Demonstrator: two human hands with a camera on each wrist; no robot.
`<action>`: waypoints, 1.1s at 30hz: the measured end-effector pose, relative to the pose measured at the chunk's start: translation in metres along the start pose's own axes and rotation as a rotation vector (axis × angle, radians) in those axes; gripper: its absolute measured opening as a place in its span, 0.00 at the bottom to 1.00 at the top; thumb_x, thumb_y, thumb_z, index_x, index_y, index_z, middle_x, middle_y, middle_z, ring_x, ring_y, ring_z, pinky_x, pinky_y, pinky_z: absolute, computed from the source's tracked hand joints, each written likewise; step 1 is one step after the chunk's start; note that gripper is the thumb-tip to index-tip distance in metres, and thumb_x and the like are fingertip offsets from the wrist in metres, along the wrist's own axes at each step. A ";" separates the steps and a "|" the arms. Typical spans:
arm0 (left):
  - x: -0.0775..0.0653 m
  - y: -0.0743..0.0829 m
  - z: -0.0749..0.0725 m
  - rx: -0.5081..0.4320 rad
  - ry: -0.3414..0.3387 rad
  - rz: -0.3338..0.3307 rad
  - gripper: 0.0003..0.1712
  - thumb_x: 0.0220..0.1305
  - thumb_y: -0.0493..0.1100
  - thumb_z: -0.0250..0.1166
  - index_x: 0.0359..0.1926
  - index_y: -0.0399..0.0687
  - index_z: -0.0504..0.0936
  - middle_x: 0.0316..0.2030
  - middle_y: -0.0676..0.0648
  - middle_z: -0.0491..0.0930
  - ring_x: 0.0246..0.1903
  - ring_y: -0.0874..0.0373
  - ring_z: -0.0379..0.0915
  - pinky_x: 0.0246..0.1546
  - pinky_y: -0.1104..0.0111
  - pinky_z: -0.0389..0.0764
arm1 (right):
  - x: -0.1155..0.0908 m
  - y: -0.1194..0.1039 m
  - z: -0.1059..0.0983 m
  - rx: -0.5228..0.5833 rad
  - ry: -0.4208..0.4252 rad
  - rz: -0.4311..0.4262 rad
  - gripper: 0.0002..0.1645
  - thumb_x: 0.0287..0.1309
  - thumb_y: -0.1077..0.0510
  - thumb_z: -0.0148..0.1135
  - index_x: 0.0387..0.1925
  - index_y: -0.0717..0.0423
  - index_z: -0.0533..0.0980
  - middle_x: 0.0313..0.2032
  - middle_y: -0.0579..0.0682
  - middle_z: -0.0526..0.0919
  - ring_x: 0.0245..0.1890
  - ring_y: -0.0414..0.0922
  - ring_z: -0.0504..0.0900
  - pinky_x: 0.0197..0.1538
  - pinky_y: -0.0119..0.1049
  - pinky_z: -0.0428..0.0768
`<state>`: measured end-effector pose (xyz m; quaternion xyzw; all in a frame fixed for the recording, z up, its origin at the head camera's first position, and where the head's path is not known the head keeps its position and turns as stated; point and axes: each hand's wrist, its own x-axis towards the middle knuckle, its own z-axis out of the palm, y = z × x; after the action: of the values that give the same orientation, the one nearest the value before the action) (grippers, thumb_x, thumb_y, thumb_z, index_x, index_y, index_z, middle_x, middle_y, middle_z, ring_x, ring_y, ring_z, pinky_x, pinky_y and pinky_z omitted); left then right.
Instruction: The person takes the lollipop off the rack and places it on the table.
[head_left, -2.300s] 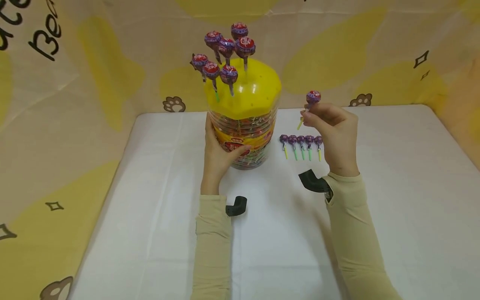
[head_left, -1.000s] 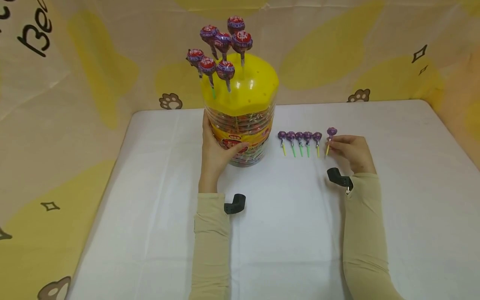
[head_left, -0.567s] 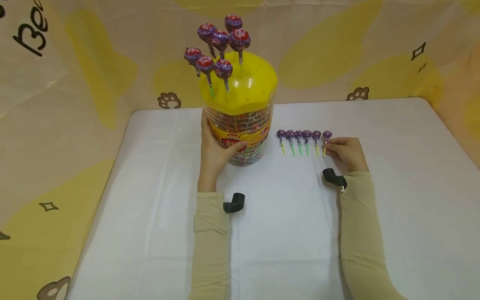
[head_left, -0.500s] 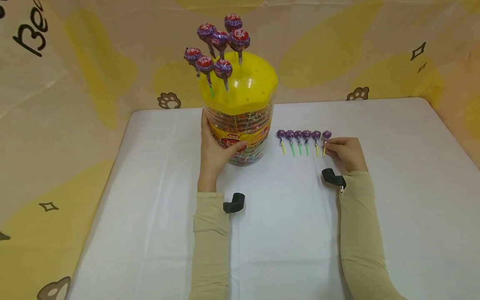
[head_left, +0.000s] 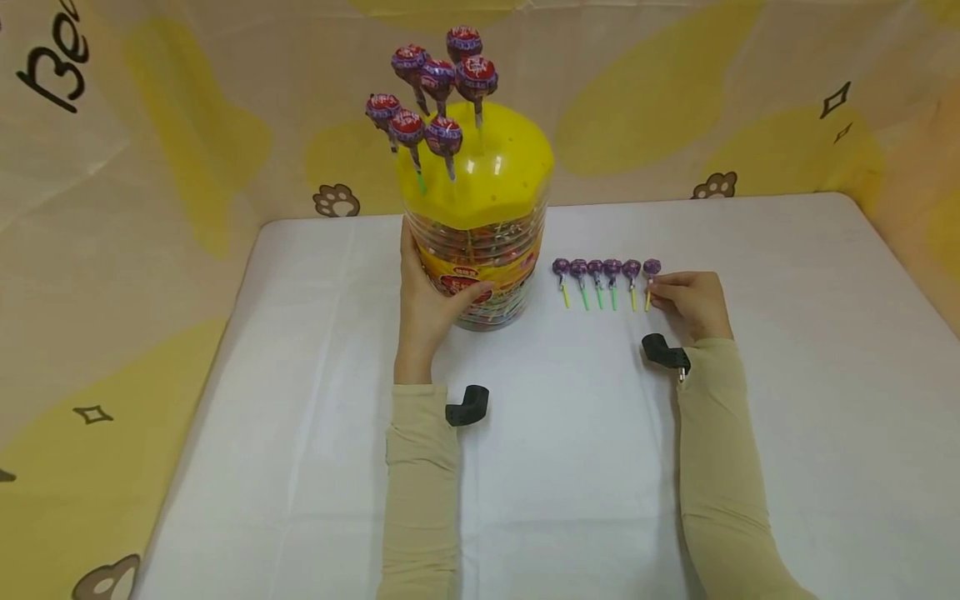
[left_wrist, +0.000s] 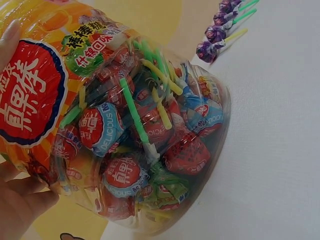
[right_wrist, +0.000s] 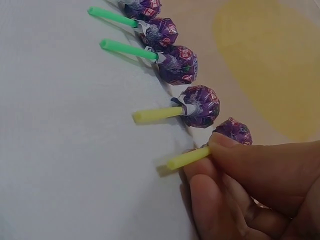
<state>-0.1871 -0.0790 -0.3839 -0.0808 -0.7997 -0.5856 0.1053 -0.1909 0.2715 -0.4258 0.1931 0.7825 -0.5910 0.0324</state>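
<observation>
Lowered from up in the air beside the jar [head_left: 517,279], the held lollipop [head_left: 652,267] now sits at the right-hand end of the row on the tabletop [head_left: 337,458], and the right hand [head_left: 696,304] has come down with it. That hand reaches forward with its wrist bent inward to the left; thumb and forefinger pinch the stick just under the wrapper, the other fingers curled beneath. The left arm runs straight ahead, and the left hand [head_left: 427,312] is wrapped round the jar's left side, its thumb lying across the label. Five lollipops [head_left: 595,267] lie in the row, so the held one makes six; from left to right their sticks are yellow, three green, then two yellow. Seven lollipops [head_left: 444,136] stand stuck in the yellow lid [head_left: 513,179], heads up, and more fill the jar, too jumbled to count. The held lollipop's head points away from the person, its yellow stick toward them, the long axis running near to far, roughly alongside its neighbour and just beside it. Whether its stick touches the tabletop cannot be told; a shadow shows by the free end.
</observation>
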 end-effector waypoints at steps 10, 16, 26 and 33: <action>-0.001 0.001 0.000 0.001 0.001 -0.009 0.64 0.50 0.51 0.73 0.74 0.61 0.35 0.71 0.51 0.48 0.68 0.58 0.48 0.69 0.60 0.52 | 0.001 -0.001 0.000 -0.059 0.011 0.014 0.23 0.57 0.64 0.64 0.51 0.77 0.73 0.22 0.36 0.79 0.20 0.30 0.79 0.29 0.22 0.80; -0.001 0.001 0.000 0.009 0.000 -0.010 0.64 0.50 0.51 0.74 0.74 0.61 0.34 0.71 0.51 0.47 0.68 0.58 0.48 0.69 0.60 0.52 | 0.000 -0.003 0.000 -0.174 0.024 -0.003 0.23 0.57 0.60 0.65 0.49 0.74 0.75 0.19 0.33 0.77 0.20 0.28 0.77 0.28 0.19 0.77; -0.002 0.001 0.000 0.007 -0.002 -0.020 0.65 0.50 0.51 0.74 0.74 0.62 0.34 0.71 0.51 0.47 0.68 0.59 0.47 0.69 0.60 0.51 | -0.004 -0.006 0.002 -0.293 0.112 0.000 0.21 0.57 0.56 0.65 0.47 0.68 0.78 0.31 0.45 0.82 0.23 0.30 0.75 0.31 0.20 0.74; -0.001 0.001 0.000 -0.019 -0.008 -0.003 0.64 0.51 0.49 0.73 0.74 0.61 0.34 0.71 0.52 0.47 0.68 0.59 0.47 0.69 0.62 0.51 | -0.006 -0.010 0.005 -0.184 0.246 -0.099 0.18 0.57 0.58 0.65 0.45 0.68 0.80 0.28 0.39 0.81 0.24 0.29 0.76 0.33 0.21 0.74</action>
<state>-0.1862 -0.0791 -0.3828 -0.0832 -0.7945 -0.5932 0.1005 -0.1899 0.2626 -0.4164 0.2214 0.8401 -0.4895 -0.0754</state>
